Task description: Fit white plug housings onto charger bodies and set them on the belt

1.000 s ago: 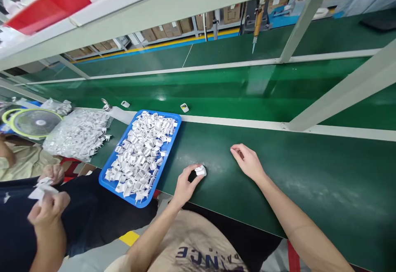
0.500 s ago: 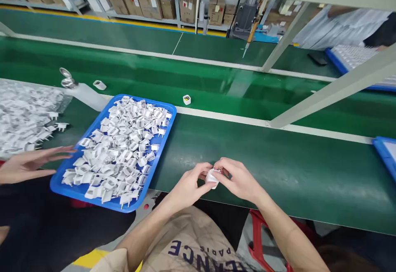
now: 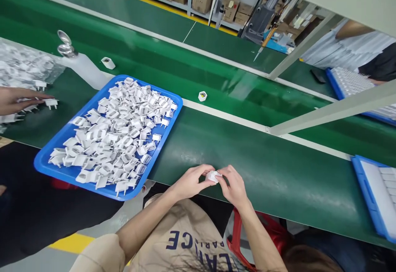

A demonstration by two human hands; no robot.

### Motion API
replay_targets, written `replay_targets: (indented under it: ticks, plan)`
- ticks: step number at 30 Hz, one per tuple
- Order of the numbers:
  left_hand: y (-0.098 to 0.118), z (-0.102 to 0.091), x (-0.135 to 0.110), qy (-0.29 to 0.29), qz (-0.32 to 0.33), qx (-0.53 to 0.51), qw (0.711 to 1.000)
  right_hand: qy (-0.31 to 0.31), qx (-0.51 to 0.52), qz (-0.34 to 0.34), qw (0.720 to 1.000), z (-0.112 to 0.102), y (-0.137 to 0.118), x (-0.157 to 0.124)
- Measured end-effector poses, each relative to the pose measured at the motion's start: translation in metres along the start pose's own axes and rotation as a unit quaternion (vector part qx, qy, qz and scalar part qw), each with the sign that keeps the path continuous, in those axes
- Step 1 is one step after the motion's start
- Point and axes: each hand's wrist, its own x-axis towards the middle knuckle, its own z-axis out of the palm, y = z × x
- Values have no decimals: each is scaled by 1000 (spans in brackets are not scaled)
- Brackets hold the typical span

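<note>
Head-camera view, forward and down across a long production line.

Centre: small white plastic charger housing [image 3: 213, 176], rounded, held just above the glossy green worktop [image 3: 262, 169] near its front edge. Left hand [image 3: 192, 182] and right hand [image 3: 235, 186] brought together around it, both grips closed and pinching it between the fingertips, with the housing almost hidden. Any small insert on the housing probably too obscured by the fingers to make out.

Left of the hands: rectangular blue plastic tray [image 3: 93, 187] on the worktop, heaped with white two-pronged plastic plug parts [image 3: 114, 136].

Far left: a co-worker's bare hand [image 3: 18, 101] beside a clear plastic bag of similar white parts [image 3: 24, 64], its fingertips just short of one loose white two-pronged part [image 3: 51, 103].

Beyond the tray: white plastic bottle with a shiny metal cap [image 3: 82, 70], lying on its side near the tray's far corner. Two small white hexagonal pieces [image 3: 202, 96] on the green surface past the white divider strip, well apart from each other.

Right edge: second blue tray [image 3: 368, 198] with white rows of parts, just inside the frame.

Bottom: beige T-shirt with dark lettering [image 3: 185, 239] on the person's torso; red plastic stool [image 3: 238, 239] below the worktop edge.
</note>
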Motion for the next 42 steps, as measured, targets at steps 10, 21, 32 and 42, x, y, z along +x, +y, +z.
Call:
replay_targets:
  ticks: [10,21,32,42]
  plan:
    - [-23,1,1,49,79,14,996,86,156,285,942,-17,9,12]
    - [-25,11,8,82,144,86,982,62,449,434,779,-27,2,-3]
    - [-36,33,28,43,120,108,986,-31,88,215,972,-31,15,-5]
    - [-36,29,32,26,98,102,990,-114,-96,-60,987,-29,31,-1]
